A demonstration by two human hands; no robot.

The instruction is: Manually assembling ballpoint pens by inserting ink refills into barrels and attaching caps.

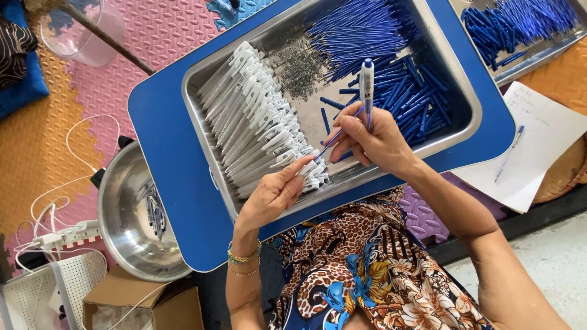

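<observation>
My right hand (372, 137) holds a white pen barrel (367, 85) upright together with a thin blue refill (337, 135) that slants down to the left. My left hand (275, 194) pinches the lower tip of that refill just over the near edge of a steel tray (449, 64). The tray sits on a blue table top (165, 140). Inside it lie a row of white pen barrels (254, 125), a small heap of metal springs (301, 68), a fan of blue refills (354, 30) and a pile of short blue pen parts (409, 95).
A steel bowl (119, 229) with a few finished pens stands at the left. A second tray of blue parts (520, 27) is at top right. Paper with a pen (538, 143) lies at the right. A cardboard box (137, 302), white cables (58, 235) and a clear tub (82, 33) sit on the foam mats.
</observation>
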